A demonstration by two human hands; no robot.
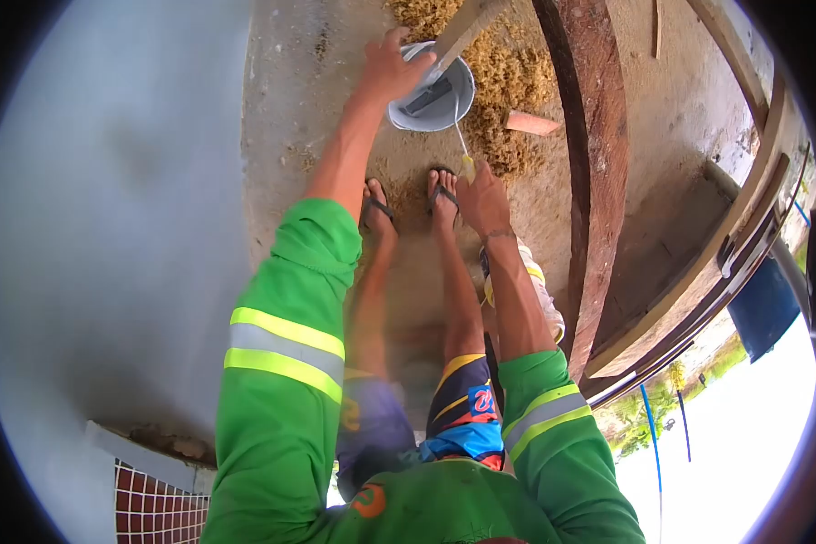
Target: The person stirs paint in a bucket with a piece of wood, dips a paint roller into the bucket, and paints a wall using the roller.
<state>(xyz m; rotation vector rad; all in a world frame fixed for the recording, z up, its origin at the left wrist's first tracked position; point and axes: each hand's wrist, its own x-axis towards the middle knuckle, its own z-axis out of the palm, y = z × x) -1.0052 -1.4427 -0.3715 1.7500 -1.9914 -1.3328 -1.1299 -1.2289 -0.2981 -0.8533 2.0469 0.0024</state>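
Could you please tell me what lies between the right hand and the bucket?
In the head view, a yellow handle and thin shaft, held in the right hand, reach toward the bucket.

Green top (276, 444), yellow-and-grey sleeve bands (286, 349), multicoloured shorts (462, 399), dark flip-flops (443, 193)

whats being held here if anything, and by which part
The right hand holds a thin-shafted tool by its yellow handle; the left hand is at the bucket rim, its grip unclear.

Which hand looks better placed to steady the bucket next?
Probably the left hand: its spread fingers are already at the bucket rim, whereas the right hand is farther from it, closed around a yellow handle.
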